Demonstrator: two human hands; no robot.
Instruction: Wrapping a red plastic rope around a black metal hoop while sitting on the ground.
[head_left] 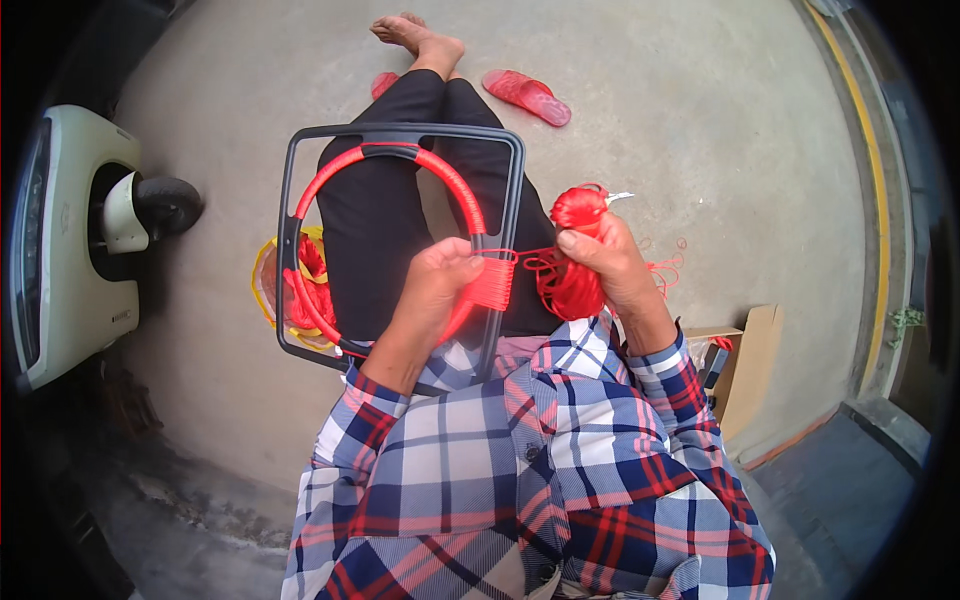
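Observation:
A black square frame (400, 129) with a round ring inside it lies across my lap. Glossy red cord (457, 187) wraps most of the ring, with black stretches left between. At the right side of the frame, my left hand (438, 283) pinches a band of side-by-side red cord turns (492, 284) between thumb and fingers. My right hand (608, 260), just off to the right, is closed around a bundle of red cord (577, 290), loose loops hanging from it. A short strand runs between the bundle and the band.
A yellow-rimmed bag (262, 280) of red material stands left of my legs. Red slippers (527, 96) lie on the concrete floor ahead. A white vehicle with a black wheel (167, 207) is at left, and an open cardboard box (752, 365) at right.

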